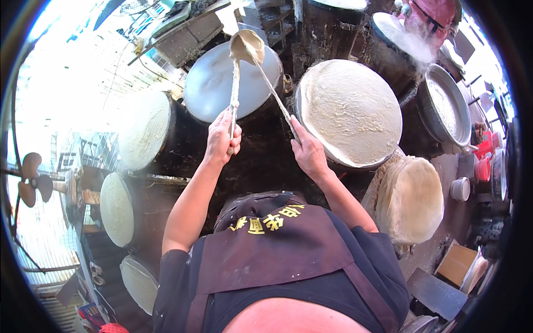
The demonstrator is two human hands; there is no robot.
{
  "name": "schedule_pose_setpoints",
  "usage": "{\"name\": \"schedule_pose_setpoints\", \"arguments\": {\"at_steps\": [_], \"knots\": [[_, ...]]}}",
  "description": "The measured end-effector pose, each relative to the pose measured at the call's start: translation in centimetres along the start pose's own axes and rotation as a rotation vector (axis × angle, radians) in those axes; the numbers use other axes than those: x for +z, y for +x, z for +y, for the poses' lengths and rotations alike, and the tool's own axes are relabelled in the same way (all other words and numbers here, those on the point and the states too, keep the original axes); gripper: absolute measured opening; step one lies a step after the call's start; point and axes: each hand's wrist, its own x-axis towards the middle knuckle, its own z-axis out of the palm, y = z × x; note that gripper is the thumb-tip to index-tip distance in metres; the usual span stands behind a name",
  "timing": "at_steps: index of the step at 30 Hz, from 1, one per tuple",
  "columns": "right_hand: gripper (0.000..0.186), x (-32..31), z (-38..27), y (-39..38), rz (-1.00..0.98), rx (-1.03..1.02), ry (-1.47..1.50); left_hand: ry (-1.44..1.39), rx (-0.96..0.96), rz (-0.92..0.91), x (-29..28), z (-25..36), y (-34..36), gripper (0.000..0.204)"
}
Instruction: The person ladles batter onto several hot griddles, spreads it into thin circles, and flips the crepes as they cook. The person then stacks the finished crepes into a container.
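head view: left hand point(224, 139) grips a coated handle point(235, 83), right hand point(308, 152) a stick point(271, 89).

Yellow characters point(269, 222) run across the bib of a worker's maroon apron point(266, 263), just off centre toward six o'clock, the row bending with the cloth and partly lost in its folds at the ends. At nine o'clock, dark, angular marks point(67, 161) resembling characters stand out against a glare-washed backdrop point(69, 143), too bleached to read. Toward eight o'clock, small markings on a blue-and-red object point(91, 314) are too tiny to make out.
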Motion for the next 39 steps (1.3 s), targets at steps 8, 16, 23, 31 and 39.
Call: {"name": "schedule_pose_setpoints", "arguments": {"at_steps": [8, 16, 23, 31, 39], "knots": [[0.066, 5.2, 2.0, 1.9, -0.033, 0.241, -0.237, 0.688, 0.695, 0.011, -6.2, -2.7, 13.0, 0.038], [0.059, 8.1, 3.5, 1.4, 0.022, 0.233, -0.077, 1.094, 1.063, 0.412, -8.6, 11.8, 13.9, 0.042], [0.059, 11.6, 1.5, 3.2, 0.222, 0.327, 0.078, 0.281, 0.34, -0.061, -10.1, 13.8, 4.5, 0.05], [0.058, 13.5, 0.0, 7.8, 0.193, 0.297, 0.045, -0.094, 0.086, -0.392, -21.4, 10.8, -5.0, 0.049], [0.056, 18.7, -2.2, 13.4, 0.109, 0.512, -0.231, -0.408, 0.169, -0.384, -27.8, 12.3, -13.8, 0.063]]}}
